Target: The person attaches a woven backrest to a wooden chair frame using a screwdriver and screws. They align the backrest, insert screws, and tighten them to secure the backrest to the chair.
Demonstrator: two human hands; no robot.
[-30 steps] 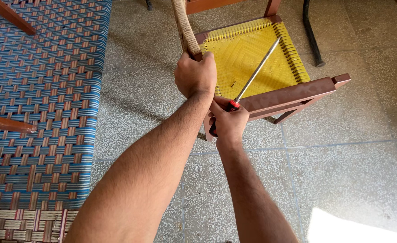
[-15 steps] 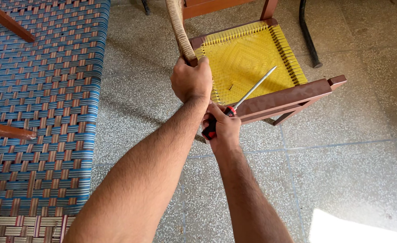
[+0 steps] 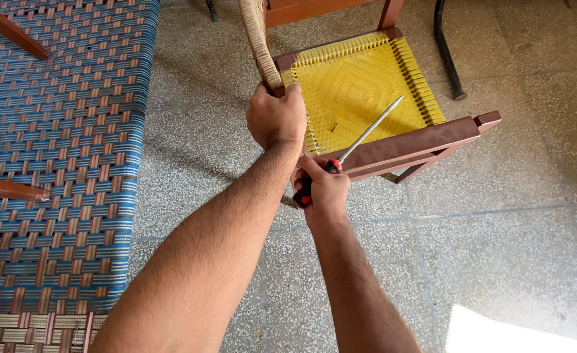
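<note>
The right hand point(image 3: 324, 189), nearest the camera, has its grip closed around the red-and-black handle of a screwdriver point(image 3: 357, 144), whose steel shaft slants up over the seat. Just beyond, the left hand point(image 3: 276, 117) is clamped on the rope-wrapped chair post point(image 3: 257, 39) at the seat's corner. The yellow woven seat point(image 3: 357, 85) looks fully laced and tight inside its brown frame point(image 3: 419, 140); judging by this, only finishing work remains. A blue woven cot point(image 3: 59, 150) lies to the left.
</note>
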